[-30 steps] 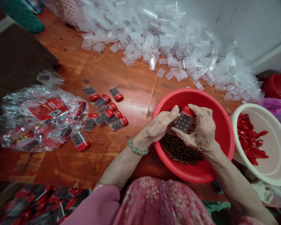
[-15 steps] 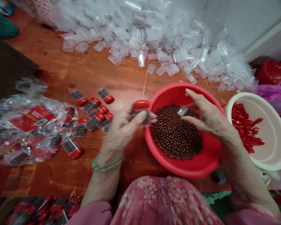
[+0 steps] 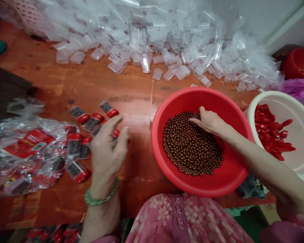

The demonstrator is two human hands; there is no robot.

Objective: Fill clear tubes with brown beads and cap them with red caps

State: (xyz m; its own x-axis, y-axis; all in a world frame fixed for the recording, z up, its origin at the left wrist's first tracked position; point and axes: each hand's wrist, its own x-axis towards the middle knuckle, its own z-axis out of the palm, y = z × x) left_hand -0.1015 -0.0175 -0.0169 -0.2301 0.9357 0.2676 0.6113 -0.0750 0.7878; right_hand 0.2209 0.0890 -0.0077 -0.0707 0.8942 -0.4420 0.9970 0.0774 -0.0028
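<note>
Left hand (image 3: 106, 152) blurred — item (image 3: 197, 116) at right fingertips (image 3: 202, 111) too small to tell

Your right hand (image 3: 210, 122) pinching a small clear case (image 3: 197, 116), brown beads (image 3: 192, 143) in a red basin (image 3: 233, 179) below, your left hand (image 3: 107, 152) open over red-capped bead packs (image 3: 91, 122)

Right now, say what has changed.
The left hand moved left off the red basin to the filled red-capped cases, no case visible in it. The right hand dropped to the brown beads, pinching a small clear case. The white basin of red caps stayed.
</note>
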